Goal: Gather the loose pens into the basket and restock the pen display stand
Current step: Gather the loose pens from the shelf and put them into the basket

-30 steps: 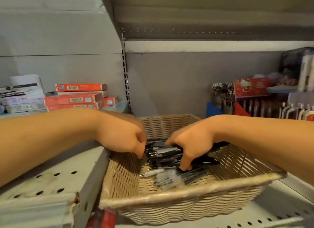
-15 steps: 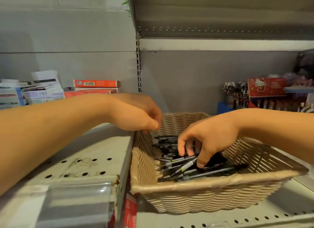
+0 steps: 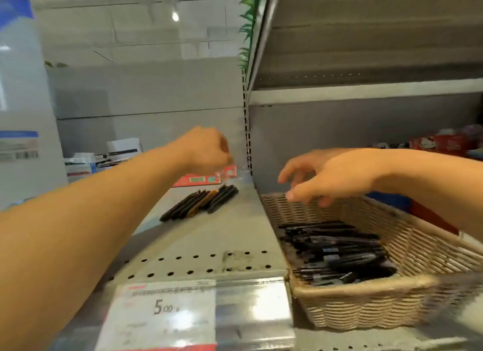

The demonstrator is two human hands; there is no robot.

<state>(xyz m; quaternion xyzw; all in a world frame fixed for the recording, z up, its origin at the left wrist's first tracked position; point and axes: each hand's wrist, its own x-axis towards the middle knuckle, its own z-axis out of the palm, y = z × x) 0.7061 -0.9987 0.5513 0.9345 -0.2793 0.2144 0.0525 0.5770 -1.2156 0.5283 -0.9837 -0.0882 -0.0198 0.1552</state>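
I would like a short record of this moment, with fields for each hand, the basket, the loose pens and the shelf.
left hand: raised above the shelf, fingers curled, nothing visibly held
right hand: over the far end of the basket, fingers spread, holding nothing
basket: wicker, standing right of the shelf, with many dark pens inside
loose pens: a small row lying on the shelf, below the left hand, untouched
shelf: grey perforated metal, price label showing 5.00 on its front edge

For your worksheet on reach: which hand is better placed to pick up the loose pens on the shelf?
Left. The left hand hovers just beyond the loose pens; the right hand is over the basket.
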